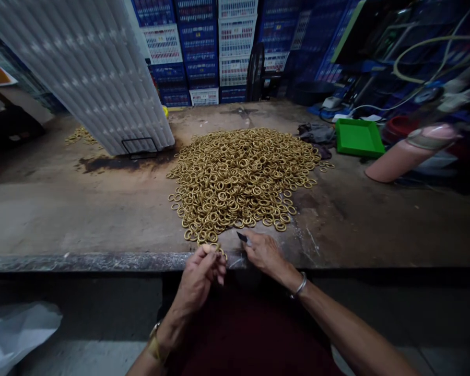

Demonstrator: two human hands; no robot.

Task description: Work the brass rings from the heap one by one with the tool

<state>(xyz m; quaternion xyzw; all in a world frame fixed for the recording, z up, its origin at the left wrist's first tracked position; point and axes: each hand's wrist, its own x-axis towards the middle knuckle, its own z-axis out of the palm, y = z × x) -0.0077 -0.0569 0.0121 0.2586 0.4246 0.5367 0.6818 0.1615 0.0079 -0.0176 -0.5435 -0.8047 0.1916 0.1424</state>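
A wide heap of brass-coloured rings [238, 177] lies on the wooden table [82, 209] in front of me. At the table's front edge my left hand [201, 269] pinches a brass ring [223, 254] between thumb and fingers, just below the heap's near side. My right hand [264, 250] is closed around a small knife, and its dark blade [242, 237] points up and left toward the heap. The knife's handle is mostly hidden in my fingers. The two hands are apart, with the blade a short way right of the ring.
A tall stack of translucent ribbed sheets [102, 78] leans at the left. Blue and white crates [198, 42] are piled behind the table. A green tray [359, 137], a dark cloth [317, 133] and a pink cylinder [407, 154] stand at the right. A white bag [19, 334] is lower left.
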